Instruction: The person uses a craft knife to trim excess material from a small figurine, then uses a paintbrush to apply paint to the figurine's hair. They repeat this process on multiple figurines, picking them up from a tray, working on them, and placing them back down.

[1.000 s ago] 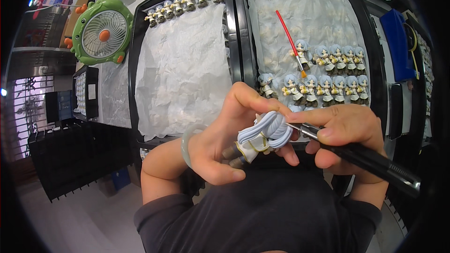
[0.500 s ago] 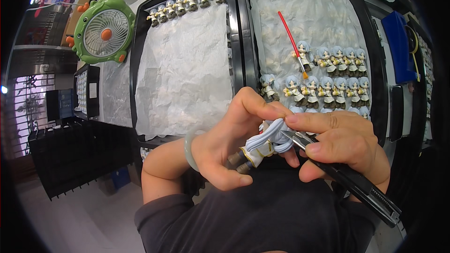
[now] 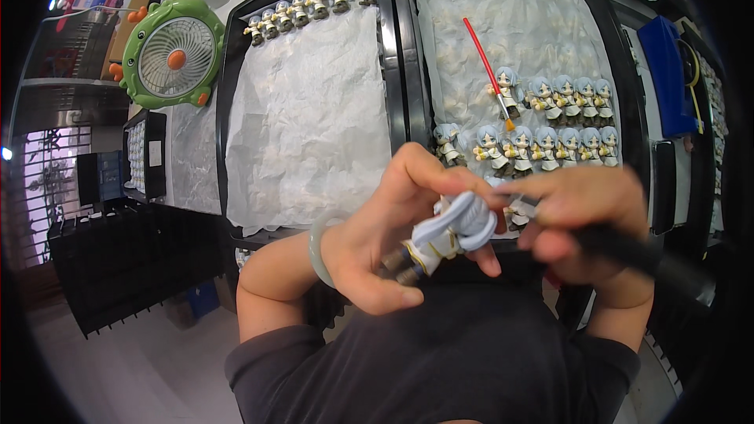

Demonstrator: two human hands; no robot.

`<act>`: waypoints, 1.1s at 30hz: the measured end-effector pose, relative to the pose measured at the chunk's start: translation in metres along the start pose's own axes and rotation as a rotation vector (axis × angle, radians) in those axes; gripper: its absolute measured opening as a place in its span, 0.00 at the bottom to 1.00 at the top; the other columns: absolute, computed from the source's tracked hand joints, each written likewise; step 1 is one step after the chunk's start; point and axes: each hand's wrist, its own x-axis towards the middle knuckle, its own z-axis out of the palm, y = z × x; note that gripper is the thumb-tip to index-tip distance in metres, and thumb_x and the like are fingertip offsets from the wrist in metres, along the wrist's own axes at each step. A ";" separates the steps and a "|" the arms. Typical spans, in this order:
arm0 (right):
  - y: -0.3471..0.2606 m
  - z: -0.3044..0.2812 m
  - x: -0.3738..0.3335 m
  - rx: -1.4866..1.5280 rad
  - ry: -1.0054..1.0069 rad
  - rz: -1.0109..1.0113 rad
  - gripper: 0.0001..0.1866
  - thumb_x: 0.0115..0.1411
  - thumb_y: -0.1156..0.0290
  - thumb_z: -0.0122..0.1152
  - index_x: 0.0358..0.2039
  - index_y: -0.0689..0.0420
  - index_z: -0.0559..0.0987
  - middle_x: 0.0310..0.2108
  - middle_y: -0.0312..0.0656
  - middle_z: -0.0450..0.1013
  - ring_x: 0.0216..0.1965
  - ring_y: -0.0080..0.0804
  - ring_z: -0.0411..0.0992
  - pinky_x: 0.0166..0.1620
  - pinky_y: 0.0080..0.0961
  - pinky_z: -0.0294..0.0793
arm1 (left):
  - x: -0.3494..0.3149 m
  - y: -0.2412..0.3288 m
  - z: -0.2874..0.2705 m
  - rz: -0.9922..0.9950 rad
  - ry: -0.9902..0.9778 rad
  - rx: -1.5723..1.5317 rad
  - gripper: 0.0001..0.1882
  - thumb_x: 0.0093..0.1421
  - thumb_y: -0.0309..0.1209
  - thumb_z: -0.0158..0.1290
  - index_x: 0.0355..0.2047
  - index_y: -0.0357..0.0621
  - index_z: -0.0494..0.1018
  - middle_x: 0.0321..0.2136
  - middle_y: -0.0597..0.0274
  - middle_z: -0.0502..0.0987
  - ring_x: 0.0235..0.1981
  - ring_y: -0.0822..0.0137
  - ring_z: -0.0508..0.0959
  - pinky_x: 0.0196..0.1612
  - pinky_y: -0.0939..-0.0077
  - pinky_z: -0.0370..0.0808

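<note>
My left hand point(image 3: 377, 247), with a pale bangle on its wrist, is closed round a small figurine point(image 3: 444, 235). The figurine has light blue hair in two long tails, a white coat with gold trim and brown boots; its back faces up, its head toward my right hand. My right hand point(image 3: 589, 204) grips a utility knife point(image 3: 628, 251) with a black handle and metal blade, smeared by motion. The blade end lies close to the figurine's head, beside my left fingertips; whether it touches is unclear.
A paper-lined black tray point(image 3: 400, 47) at left carries one row of figurines along its far edge. Several more figurines point(image 3: 522, 145) lie in the right tray, with a red paintbrush point(image 3: 481, 55) across one. A green fan point(image 3: 173, 51) and a blue bin point(image 3: 667, 71) flank the trays.
My right hand has drawn the knife back to the right, off the figurine's hair. The figurine's head shows more fully now, and my left hand has barely moved.
</note>
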 end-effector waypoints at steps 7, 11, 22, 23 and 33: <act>0.057 -0.046 0.024 -0.384 0.250 0.166 0.10 0.53 0.69 0.47 0.27 0.62 0.73 0.27 0.38 0.66 0.31 0.23 0.65 0.36 0.19 0.63 | 0.005 0.011 -0.008 -0.030 0.391 0.078 0.37 0.35 0.34 0.54 0.47 0.49 0.49 0.42 0.44 0.60 0.37 0.53 0.72 0.40 0.72 0.69; 0.087 -0.032 0.014 -0.778 0.008 0.492 0.09 0.49 0.68 0.51 0.24 0.61 0.72 0.29 0.43 0.66 0.33 0.40 0.66 0.36 0.31 0.64 | 0.006 0.010 -0.009 -0.050 0.401 0.085 0.37 0.32 0.30 0.50 0.46 0.48 0.49 0.42 0.45 0.60 0.35 0.54 0.72 0.37 0.74 0.68; 0.103 -0.021 0.014 -0.525 -0.035 0.722 0.13 0.49 0.61 0.57 0.25 0.59 0.73 0.16 0.36 0.68 0.19 0.26 0.67 0.23 0.22 0.64 | 0.004 0.008 -0.009 0.010 0.187 0.184 0.33 0.31 0.22 0.41 0.43 0.45 0.47 0.42 0.46 0.61 0.35 0.60 0.72 0.35 0.74 0.66; 0.099 -0.026 0.015 -0.264 0.045 0.720 0.13 0.49 0.62 0.57 0.26 0.60 0.72 0.15 0.33 0.67 0.17 0.21 0.65 0.21 0.18 0.62 | 0.005 0.007 -0.009 0.001 0.189 0.181 0.33 0.31 0.22 0.41 0.43 0.44 0.47 0.41 0.47 0.61 0.35 0.60 0.72 0.35 0.74 0.65; 0.021 0.008 0.015 -0.292 -0.092 -0.120 0.05 0.44 0.80 0.56 0.25 0.60 0.73 0.20 0.39 0.69 0.22 0.28 0.66 0.26 0.20 0.64 | 0.003 0.001 -0.006 -0.101 0.311 0.197 0.32 0.29 0.18 0.40 0.41 0.43 0.48 0.38 0.54 0.61 0.30 0.66 0.67 0.34 0.74 0.65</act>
